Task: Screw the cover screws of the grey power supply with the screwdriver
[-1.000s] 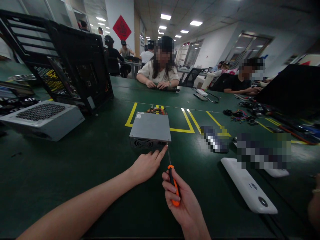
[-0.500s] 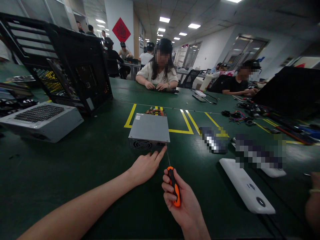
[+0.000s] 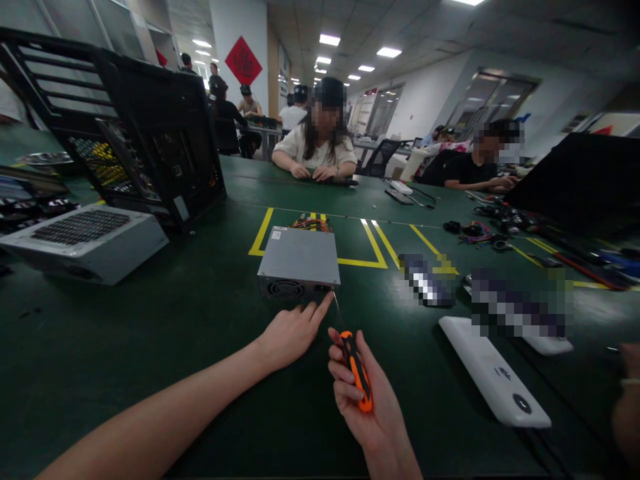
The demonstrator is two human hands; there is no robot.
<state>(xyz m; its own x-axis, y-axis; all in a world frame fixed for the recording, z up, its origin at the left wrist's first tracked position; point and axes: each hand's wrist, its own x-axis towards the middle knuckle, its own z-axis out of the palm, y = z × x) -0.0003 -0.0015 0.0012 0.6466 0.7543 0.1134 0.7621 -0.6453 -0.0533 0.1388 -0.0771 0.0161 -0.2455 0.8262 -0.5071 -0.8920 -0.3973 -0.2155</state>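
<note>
On the green surface point(image 3: 200, 320), the power supply unit point(image 3: 300, 257) has stayed put, fan side nearest. The left hand's point(image 3: 290, 337) loosely extended fingers reach its near right corner, index touching. The right hand's point(image 3: 375, 400) fingers wrap the orange-and-black screwdriver point(image 3: 357, 373), whose handle has swung rightward, suggesting a re-angled turn there.

In the right hand point(image 3: 374, 417), the screwdriver point(image 3: 350, 348) slants more than before: its butt point(image 3: 367, 405) sits farther over the palm, its orange stripe point(image 3: 359, 375) faces more upward, and the forefinger point(image 3: 335, 335) reaches slightly farther forward.
</note>
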